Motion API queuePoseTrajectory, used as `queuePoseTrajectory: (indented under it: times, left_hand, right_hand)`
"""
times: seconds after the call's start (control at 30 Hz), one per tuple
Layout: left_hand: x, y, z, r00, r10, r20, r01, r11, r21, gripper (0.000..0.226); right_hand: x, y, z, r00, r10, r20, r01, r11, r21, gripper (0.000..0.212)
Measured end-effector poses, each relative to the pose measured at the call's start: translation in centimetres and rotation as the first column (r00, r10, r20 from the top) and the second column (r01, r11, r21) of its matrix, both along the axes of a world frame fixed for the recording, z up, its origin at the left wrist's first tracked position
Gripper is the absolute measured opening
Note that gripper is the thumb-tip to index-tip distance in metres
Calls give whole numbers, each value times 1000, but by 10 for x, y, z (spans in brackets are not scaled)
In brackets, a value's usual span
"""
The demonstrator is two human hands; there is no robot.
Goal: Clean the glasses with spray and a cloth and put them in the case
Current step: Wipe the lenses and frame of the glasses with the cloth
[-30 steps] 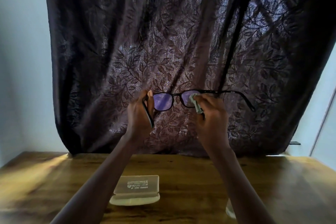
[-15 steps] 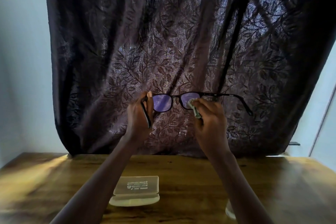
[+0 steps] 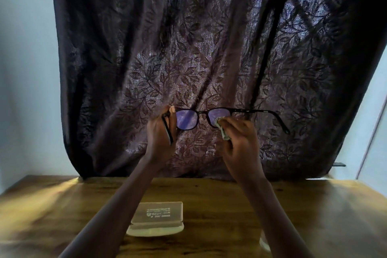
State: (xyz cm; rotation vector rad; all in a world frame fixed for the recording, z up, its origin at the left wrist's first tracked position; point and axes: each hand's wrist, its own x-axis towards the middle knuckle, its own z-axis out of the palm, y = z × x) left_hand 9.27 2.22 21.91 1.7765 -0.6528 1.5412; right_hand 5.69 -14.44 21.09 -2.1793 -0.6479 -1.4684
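Black-framed glasses [image 3: 187, 119] with purple-tinted lenses are held up in the air before the curtain. My left hand [image 3: 161, 135] grips their left end, with that temple arm folded down across my palm. My right hand [image 3: 240, 144] pinches a small pale green cloth [image 3: 223, 130] against the lower part of the right lens. The right temple arm sticks out to the right, free. Below, on the wooden table [image 3: 219, 201], lies the open pale glasses case [image 3: 158, 218], its lid up with printed lettering.
A dark leaf-patterned curtain [image 3: 209, 48] hangs right behind the table. A small pale round object [image 3: 264, 242] shows at the table's near edge, mostly hidden by my right forearm. Light walls flank the curtain on both sides.
My right hand has slid the cloth from the upper part of the right lens down to its lower corner, uncovering more lens. The left hand and glasses have barely shifted.
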Motion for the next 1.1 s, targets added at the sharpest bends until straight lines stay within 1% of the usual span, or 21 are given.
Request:
queuePoseTrajectory:
  times: [0.07,0.13,0.2,0.27,0.37,0.43,0.5,0.57,0.63,0.67,0.77,0.87,0.97,1.0,1.03,1.1]
  left_hand:
    - [3,-1,-3,1000,6,-21,-7,1000,-8,33]
    - [4,-3,-3,999,17,-41,-18,1000,-24,33]
    - [6,-4,-2,998,7,-57,-10,999,-44,34]
    - [8,-4,-1,999,4,-45,-6,999,-49,34]
    - [7,0,1,1000,-12,20,12,1000,-24,34]
    - [5,2,0,998,-6,55,6,1000,-2,40]
    - [6,2,-1,997,9,71,-9,1000,-7,46]
    - [6,2,0,998,0,55,2,999,-33,43]
    - [7,1,0,999,8,42,-6,999,-32,44]
    - [8,-1,1,1000,11,29,-11,999,-31,42]
    - [8,-5,4,1000,14,4,-14,999,-46,29]
    - [8,-4,7,999,32,43,-30,999,-37,31]
    - [7,2,3,995,87,43,-85,996,-35,48]
    - [9,4,1,996,85,25,-84,996,-44,49]
    - [8,4,1,999,51,-3,-51,996,-68,44]
    - [9,5,1,1000,15,-4,-15,997,-71,31]
  right_hand:
    - [1,0,2,998,-48,31,47,999,27,36]
    - [2,5,4,998,-59,27,57,996,69,38]
    - [3,11,3,1000,-30,-3,30,995,100,45]
    - [2,15,-1,999,24,-21,-22,996,88,50]
    - [-1,13,-8,996,81,-25,-80,996,41,47]
    - [-1,8,-10,998,59,-13,-59,998,8,44]
    - [0,3,-10,1000,3,21,-3,1000,3,34]
    - [2,2,-7,997,-51,52,49,998,41,32]
    - [5,4,-2,995,-81,60,75,993,90,39]
    - [6,7,1,995,-83,56,77,991,110,43]
    - [8,16,7,998,-33,48,27,991,133,43]
    - [6,22,4,999,48,3,-49,994,101,48]
    - [3,17,-4,997,74,-15,-74,997,27,46]
    - [2,14,-5,998,66,-8,-66,998,6,45]
    - [2,11,-6,999,46,7,-46,999,-5,44]
    - [3,7,-5,999,-19,47,19,1000,14,42]
